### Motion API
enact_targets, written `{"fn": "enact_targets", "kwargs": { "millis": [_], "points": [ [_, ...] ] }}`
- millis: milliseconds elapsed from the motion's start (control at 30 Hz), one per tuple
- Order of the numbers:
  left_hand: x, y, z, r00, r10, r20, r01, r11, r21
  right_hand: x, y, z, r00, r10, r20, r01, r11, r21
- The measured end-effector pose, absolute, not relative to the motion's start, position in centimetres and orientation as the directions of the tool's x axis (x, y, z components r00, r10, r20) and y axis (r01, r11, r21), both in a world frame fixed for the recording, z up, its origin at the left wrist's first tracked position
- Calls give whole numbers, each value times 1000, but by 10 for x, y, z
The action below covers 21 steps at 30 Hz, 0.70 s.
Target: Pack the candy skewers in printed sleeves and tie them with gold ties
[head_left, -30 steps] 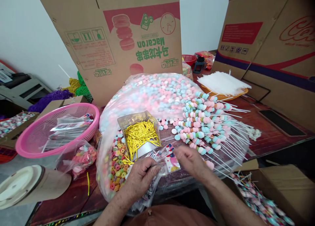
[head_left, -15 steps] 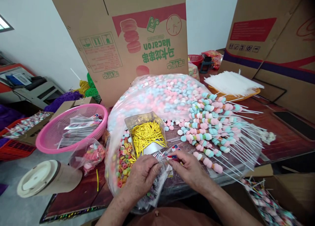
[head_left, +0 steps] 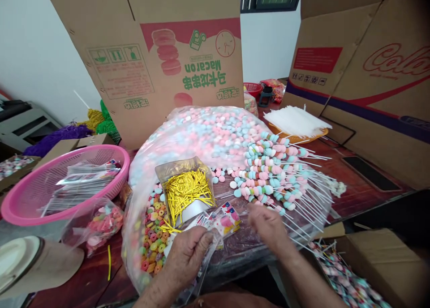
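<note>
My left hand (head_left: 191, 252) pinches a clear printed packet (head_left: 225, 220) at the near side of the table. My right hand (head_left: 267, 223) is off the packet, by the lower end of the skewers; its fingers look curled, and blur hides whether they grip anything. Pink, blue and white candy skewers (head_left: 268, 169) with white sticks lie in a heap beyond it. Yellow twist ties (head_left: 188, 189) fill an open bag just behind my left hand. Ring-shaped candies (head_left: 154, 241) lie left of that bag, and a large clear bag of pastel candies (head_left: 208, 129) spreads behind.
A pink basket (head_left: 122, 164) of flat packets and a lidded cup (head_left: 57, 263) stand left. White sticks (head_left: 297, 120) fill an orange basket. A phone (head_left: 369, 173) lies right, above a box (head_left: 386, 263) with more skewers. Large cartons (head_left: 151, 120) stand behind.
My right hand has let go of the packet and moved right, to the skewers. My left hand still holds the packet, whose printed end now shows. The view has shifted to the right.
</note>
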State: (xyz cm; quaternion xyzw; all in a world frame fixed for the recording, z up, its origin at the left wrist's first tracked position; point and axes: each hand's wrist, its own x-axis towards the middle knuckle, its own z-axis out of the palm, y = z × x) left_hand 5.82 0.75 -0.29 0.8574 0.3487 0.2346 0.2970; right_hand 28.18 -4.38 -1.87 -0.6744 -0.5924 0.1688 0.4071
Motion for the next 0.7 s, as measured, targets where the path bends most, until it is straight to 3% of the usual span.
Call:
{"fn": "enact_targets", "kwargs": {
  "millis": [67, 167, 233, 300, 400, 500, 700],
  "points": [
    [54, 12, -3, 615, 755, 228, 466, -582, 667, 324, -38, -20, 274, 894, 355, 880, -84, -467],
    [46, 17, -2, 633, 701, 328, 402, -660, 635, 377, -30, -25, 112, 952, 284, 991, -128, 37],
    [40, 19, -1, 643, 649, 406, 357, -723, 591, 395, -28, -29, 10, 973, 229, 981, -54, 185],
    [34, 21, 1, 634, 614, 469, 338, -766, 547, 400, -31, -30, -103, 956, 276, 981, 51, 188],
    [28, 25, 4, 643, 562, 520, 322, -815, 482, 389, -46, -19, -241, 831, 501, 964, 263, 27],
    [29, 28, 8, 663, 518, 540, 310, -847, 432, 364, -62, -2, -250, 733, 633, 916, 391, -91],
    [33, 25, 19, 689, 536, 488, 319, -829, 460, 328, -70, 3, -337, 678, 653, 913, 404, 53]
  ]
}}
